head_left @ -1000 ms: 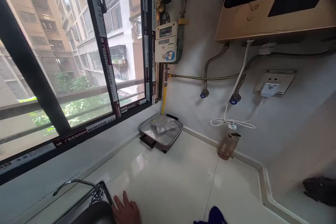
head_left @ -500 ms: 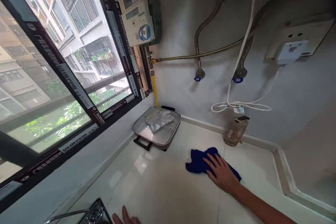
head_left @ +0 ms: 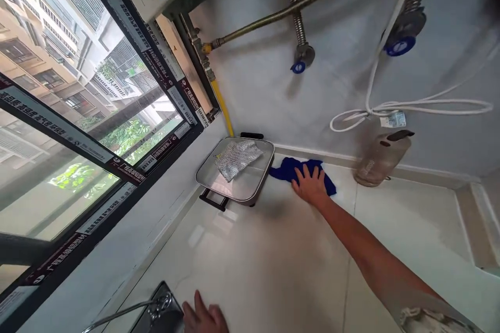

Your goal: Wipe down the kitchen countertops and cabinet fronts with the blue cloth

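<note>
My right hand lies flat with its fingers spread on a dark blue cloth, pressing it against the pale glossy countertop. The cloth is bunched close to the wall's foot, right beside an electric pan with a glass lid. A crinkled silver bubble-foil packet rests on that lid. At the bottom edge my left hand is only partly visible, fingers apart, with nothing in it, on the counter next to the metal sink.
A brownish translucent jug stands against the back wall, right of the cloth. Above it hangs a looped white cable. Hoses and a valve are on the wall. A faucet spout crosses the lower left, below the window.
My right hand has slid the cloth away from me toward the wall and the pan. The view has moved closer to the wall. More of my left hand shows.
</note>
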Demonstrator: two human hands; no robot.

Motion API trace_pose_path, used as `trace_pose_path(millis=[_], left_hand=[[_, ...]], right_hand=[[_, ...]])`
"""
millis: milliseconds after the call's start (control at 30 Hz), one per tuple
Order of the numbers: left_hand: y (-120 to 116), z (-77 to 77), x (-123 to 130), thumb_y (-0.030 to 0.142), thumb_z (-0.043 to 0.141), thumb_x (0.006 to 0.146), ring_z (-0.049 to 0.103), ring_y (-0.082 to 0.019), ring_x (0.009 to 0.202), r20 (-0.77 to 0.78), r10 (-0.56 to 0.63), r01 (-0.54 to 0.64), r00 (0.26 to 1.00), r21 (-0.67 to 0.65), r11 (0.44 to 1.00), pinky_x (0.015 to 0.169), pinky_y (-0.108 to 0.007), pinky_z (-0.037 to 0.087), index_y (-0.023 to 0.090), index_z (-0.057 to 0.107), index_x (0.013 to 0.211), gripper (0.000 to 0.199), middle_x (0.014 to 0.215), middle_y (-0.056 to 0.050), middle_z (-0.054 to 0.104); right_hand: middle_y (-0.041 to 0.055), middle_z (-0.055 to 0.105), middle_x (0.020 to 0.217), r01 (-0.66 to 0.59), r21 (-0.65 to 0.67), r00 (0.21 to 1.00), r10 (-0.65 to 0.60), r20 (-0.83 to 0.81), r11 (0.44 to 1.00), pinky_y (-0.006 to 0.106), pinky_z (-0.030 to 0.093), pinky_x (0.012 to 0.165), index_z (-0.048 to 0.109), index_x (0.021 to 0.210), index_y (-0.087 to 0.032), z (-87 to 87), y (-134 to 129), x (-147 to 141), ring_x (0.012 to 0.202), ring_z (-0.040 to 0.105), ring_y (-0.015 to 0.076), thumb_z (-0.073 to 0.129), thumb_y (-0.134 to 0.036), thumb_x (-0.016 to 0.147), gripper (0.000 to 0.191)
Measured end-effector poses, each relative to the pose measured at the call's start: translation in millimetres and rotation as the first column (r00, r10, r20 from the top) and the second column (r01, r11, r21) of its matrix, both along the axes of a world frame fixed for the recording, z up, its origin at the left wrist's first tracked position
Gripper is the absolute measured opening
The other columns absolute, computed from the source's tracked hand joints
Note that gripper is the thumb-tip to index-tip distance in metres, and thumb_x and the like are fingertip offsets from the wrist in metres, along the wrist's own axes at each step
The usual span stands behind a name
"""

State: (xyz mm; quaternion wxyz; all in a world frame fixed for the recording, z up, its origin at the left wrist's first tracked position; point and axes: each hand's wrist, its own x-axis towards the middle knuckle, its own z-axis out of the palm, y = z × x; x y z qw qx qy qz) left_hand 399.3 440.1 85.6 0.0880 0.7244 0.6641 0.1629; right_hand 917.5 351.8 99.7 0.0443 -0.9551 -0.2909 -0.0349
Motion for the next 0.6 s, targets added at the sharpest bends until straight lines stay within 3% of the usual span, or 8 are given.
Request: trace_pose_path(millis=[100, 200, 433, 600], left_hand=[[-4.7, 12.9, 7.4, 0.051, 0.015, 0.096, 0.027, -0.047, 0.147, -0.005, -0.013, 0.013, 1.0, 0.001, 1.0, 0.117, -0.066, 0.033, 0.01, 0.038, 0.15, 0.071, 0.159, -0.029, 0.024], [-9.2, 19.0, 12.2, 0.046, 0.018, 0.098, 0.028, -0.048, 0.147, 0.016, -0.034, 0.033, 0.999, 0.036, 0.999, 0.117, -0.066, 0.032, 0.009, 0.04, 0.149, 0.067, 0.157, -0.031, 0.026], [-10.0, 9.5, 12.8, 0.038, 0.03, 0.098, 0.034, -0.05, 0.143, 0.078, -0.034, 0.019, 0.996, 0.182, 0.983, 0.111, -0.067, 0.04, 0.01, 0.049, 0.143, 0.056, 0.155, -0.03, 0.033], [-9.0, 3.2, 13.4, 0.034, 0.037, 0.095, 0.038, -0.05, 0.14, 0.126, -0.019, -0.015, 0.992, 0.264, 0.964, 0.105, -0.067, 0.046, 0.012, 0.057, 0.138, 0.053, 0.154, -0.029, 0.038]], right_hand=[[0.0151, 0.029, 0.165, -0.063, 0.005, 0.998, 0.062, 0.03, 0.998, 0.065, 0.017, 0.115, 0.035, 0.158, -0.019, 1.6, -1.8, -29.3, 0.145, 0.027, 0.0485, 0.033, -0.048, 0.099, 0.065], [0.0147, 0.031, 0.164, -0.11, 0.007, 0.994, 0.11, 0.02, 0.994, 0.064, 0.018, 0.116, 0.037, 0.157, -0.019, 3.5, -7.4, -76.2, 0.145, 0.028, 0.0477, 0.035, -0.046, 0.099, 0.064], [0.0131, 0.034, 0.163, -0.303, 0.067, 0.952, 0.305, -0.02, 0.951, 0.067, 0.014, 0.117, 0.043, 0.154, -0.022, 0.2, -23.0, -200.4, 0.147, 0.027, 0.046, 0.041, -0.045, 0.098, 0.061], [0.0073, 0.032, 0.164, -0.462, 0.164, 0.884, 0.468, 0.001, 0.872, 0.063, 0.019, 0.12, 0.043, 0.154, -0.028, -23.0, -63.3, -266.6, 0.149, 0.027, 0.0423, 0.046, -0.045, 0.097, 0.06]])
